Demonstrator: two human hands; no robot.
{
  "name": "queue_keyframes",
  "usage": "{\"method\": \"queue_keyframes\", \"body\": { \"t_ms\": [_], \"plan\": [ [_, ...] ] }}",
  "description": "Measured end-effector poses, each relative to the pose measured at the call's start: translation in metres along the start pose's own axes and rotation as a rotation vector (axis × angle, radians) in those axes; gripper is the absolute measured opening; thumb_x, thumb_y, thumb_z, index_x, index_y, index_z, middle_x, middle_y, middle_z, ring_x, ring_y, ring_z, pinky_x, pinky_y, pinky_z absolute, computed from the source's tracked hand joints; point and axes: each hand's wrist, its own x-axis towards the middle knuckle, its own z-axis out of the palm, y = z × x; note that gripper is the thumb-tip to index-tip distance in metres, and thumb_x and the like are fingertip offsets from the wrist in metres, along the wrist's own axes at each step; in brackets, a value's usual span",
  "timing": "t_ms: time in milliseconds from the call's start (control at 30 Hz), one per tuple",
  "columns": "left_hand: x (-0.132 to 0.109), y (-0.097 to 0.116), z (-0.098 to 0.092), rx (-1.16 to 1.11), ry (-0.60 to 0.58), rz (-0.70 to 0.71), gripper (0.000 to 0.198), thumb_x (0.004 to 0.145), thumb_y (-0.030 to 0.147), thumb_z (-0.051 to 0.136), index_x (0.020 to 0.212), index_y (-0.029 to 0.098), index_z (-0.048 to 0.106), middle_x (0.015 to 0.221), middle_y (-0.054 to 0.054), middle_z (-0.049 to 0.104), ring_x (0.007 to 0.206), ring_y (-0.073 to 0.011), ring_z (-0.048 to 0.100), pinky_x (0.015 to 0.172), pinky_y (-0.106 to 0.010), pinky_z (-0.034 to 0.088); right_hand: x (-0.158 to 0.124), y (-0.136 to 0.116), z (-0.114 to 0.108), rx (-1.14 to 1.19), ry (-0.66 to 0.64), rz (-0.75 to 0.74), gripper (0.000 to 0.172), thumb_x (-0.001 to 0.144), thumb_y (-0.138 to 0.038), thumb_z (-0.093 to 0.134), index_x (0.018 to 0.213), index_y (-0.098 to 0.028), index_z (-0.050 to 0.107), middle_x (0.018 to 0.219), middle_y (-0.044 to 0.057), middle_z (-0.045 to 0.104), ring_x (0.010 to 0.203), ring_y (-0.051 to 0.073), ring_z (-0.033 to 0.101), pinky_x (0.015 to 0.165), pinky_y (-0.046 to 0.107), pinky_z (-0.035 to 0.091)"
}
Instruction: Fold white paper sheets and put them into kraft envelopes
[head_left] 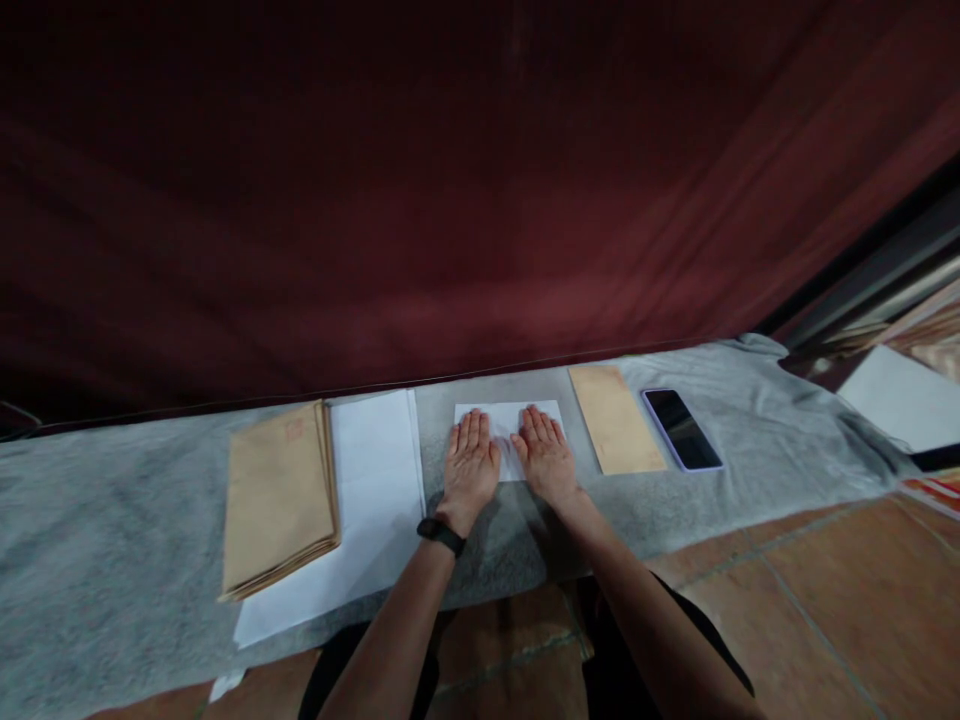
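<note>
**Flat on a small white sheet (505,425): left hand (471,465) and right hand (545,460)**

At lower centre of the frame, the small white sheet, lying on a grey-draped surface (97,540) and partly hidden beneath both palms. Over its left part, the left hand; over its right part, the right hand; backs upward, fingers straight toward the top of the frame, a strip of paper visible between. Grip of each hand: spread flat from above, thumb apart from the fingers. Around the left wrist, a black wristband (441,536).

Left of centre, larger white sheets (379,480), layered along the right edge; partly covering them, a stack of brown envelopes (280,495), slightly fanned, with a faint reddish mark at its upper right. Right of centre, just beside the small white sheet, a single brown envelope (619,422), set at a slant. Just beyond it, a phone (682,430), dark screen upward, in a pale purple case. Across the upper frame, a dark red backdrop (450,200). At the right edge, a white panel-like item (904,400), impossible to identify. At lower right, brown floor tiles (817,600).
</note>
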Motion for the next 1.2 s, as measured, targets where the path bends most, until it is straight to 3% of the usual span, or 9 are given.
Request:
{"method": "queue_keyframes", "body": {
  "t_ms": [133,267,433,600,700,833,1067,1200],
  "plan": [
    [0.005,-0.007,-0.004,0.009,0.011,-0.084,0.057,0.098,0.023,0.03,0.151,0.003,0.037,0.157,-0.017,0.036,0.15,-0.0255,0.027,0.124,-0.046,0.02,0.004,0.014,-0.001,-0.022,0.039,0.082,0.061,0.106,-0.044,0.024,0.147,-0.004,0.044,0.151,0.022,0.044,0.142,0.031,0.041,0.115,0.052,0.032],
    [0.01,-0.001,-0.01,-0.006,0.044,-0.118,0.055,0.099,0.023,0.027,0.148,0.003,0.042,0.154,-0.018,0.043,0.149,-0.0261,0.03,0.124,-0.048,0.02,0.013,0.008,-0.007,-0.006,0.018,0.139,0.059,0.106,-0.04,0.025,0.146,-0.002,0.045,0.152,0.023,0.042,0.144,0.031,0.038,0.117,0.052,0.029],
    [0.013,0.016,-0.009,-0.049,-0.036,0.035,0.055,0.101,0.024,0.027,0.153,0.01,0.037,0.159,-0.012,0.037,0.151,-0.0241,0.024,0.125,-0.047,0.019,0.027,-0.017,-0.008,0.147,-0.079,-0.054,0.053,0.107,-0.037,0.02,0.147,-0.017,0.048,0.154,0.008,0.045,0.145,0.021,0.037,0.119,0.043,0.029],
    [0.015,0.011,-0.002,-0.026,-0.074,0.004,0.054,0.101,0.025,0.028,0.155,0.018,0.034,0.16,-0.007,0.036,0.152,-0.0249,0.021,0.124,-0.05,0.019,0.03,-0.025,0.0,0.143,-0.095,-0.065,0.052,0.107,-0.036,0.023,0.145,-0.014,0.05,0.15,0.01,0.051,0.144,0.022,0.039,0.12,0.044,0.027],
    [0.016,0.003,0.0,-0.001,-0.057,-0.045,0.055,0.101,0.025,0.026,0.153,0.014,0.036,0.16,-0.009,0.035,0.152,-0.0256,0.022,0.124,-0.049,0.017,0.028,-0.025,0.005,0.094,-0.063,-0.055,0.052,0.107,-0.038,0.026,0.146,-0.012,0.048,0.151,0.013,0.048,0.144,0.025,0.038,0.119,0.046,0.026],
    [0.016,-0.006,0.001,0.019,-0.014,-0.124,0.056,0.099,0.025,0.029,0.152,0.006,0.037,0.16,-0.015,0.034,0.151,-0.0259,0.024,0.124,-0.047,0.019,0.025,-0.019,0.009,0.038,-0.016,-0.013,0.055,0.106,-0.041,0.029,0.148,-0.009,0.044,0.154,0.015,0.043,0.144,0.028,0.039,0.118,0.047,0.027],
    [0.012,-0.016,-0.005,0.002,0.077,-0.216,0.057,0.096,0.023,0.033,0.149,0.003,0.039,0.155,-0.02,0.04,0.146,-0.0276,0.036,0.119,-0.046,0.03,0.014,0.007,0.009,-0.02,0.046,0.042,0.061,0.105,-0.045,0.028,0.152,-0.006,0.038,0.155,0.02,0.04,0.144,0.03,0.038,0.116,0.049,0.03],
    [0.009,-0.017,-0.016,-0.05,0.05,-0.246,0.055,0.095,0.02,0.036,0.146,-0.001,0.042,0.151,-0.023,0.045,0.141,-0.0303,0.043,0.116,-0.046,0.034,0.007,0.021,0.002,-0.083,0.019,0.08,0.065,0.105,-0.047,0.027,0.15,-0.001,0.038,0.154,0.024,0.04,0.144,0.032,0.037,0.116,0.049,0.03]
  ]
}}
